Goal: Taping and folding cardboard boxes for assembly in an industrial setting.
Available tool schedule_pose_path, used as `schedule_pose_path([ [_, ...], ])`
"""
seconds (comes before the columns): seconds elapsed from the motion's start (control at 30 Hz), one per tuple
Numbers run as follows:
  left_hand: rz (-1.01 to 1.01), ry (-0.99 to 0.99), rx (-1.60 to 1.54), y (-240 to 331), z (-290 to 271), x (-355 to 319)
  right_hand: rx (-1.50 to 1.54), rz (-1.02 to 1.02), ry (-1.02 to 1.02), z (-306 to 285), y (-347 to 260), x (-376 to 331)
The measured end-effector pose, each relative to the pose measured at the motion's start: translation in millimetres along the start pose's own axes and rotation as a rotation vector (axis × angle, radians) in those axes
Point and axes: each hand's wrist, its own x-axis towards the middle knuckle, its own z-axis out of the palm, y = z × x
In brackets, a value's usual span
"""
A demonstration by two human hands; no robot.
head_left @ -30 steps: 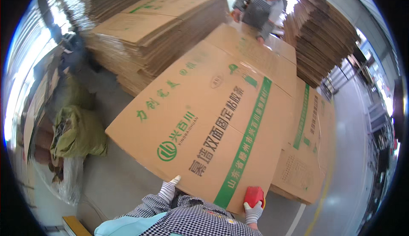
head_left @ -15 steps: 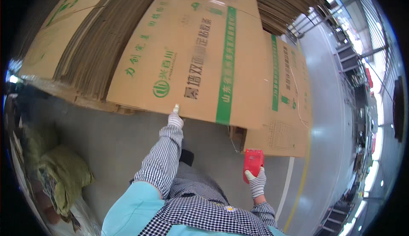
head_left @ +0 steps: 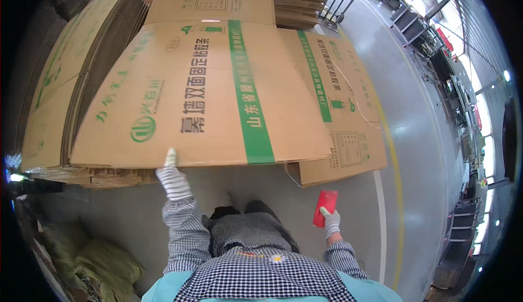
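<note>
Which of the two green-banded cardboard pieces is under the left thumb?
The large middle piece: the left hand touches its near edge; the piece at right lies clear.

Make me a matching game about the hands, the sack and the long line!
1. left hand
2. right hand
3. sack
4. long line

A. yellow, on the right side
B. olive green, at lower left
C. holding the red tool
D. at the near edge of the cardboard

Pairs: 1-D, 2-C, 3-B, 4-A

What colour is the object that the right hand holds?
The object in the right hand is red; it shows best in the head view.
</note>
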Motion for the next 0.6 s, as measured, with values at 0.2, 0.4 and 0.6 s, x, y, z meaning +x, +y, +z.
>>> schedule_pose_path([
  [0.2,0.354,0.428,0.191,110,-142,62,0.136,-0.091,-0.138,23,-30,65],
  [0.4,1.123,0.461,0.676,326,-251,74,0.366,-0.130,-0.224,13,-48,106],
  [0.6,0.610,-0.069,0.022,409,-204,89,0.396,-0.136,-0.254,-11,-54,146],
])
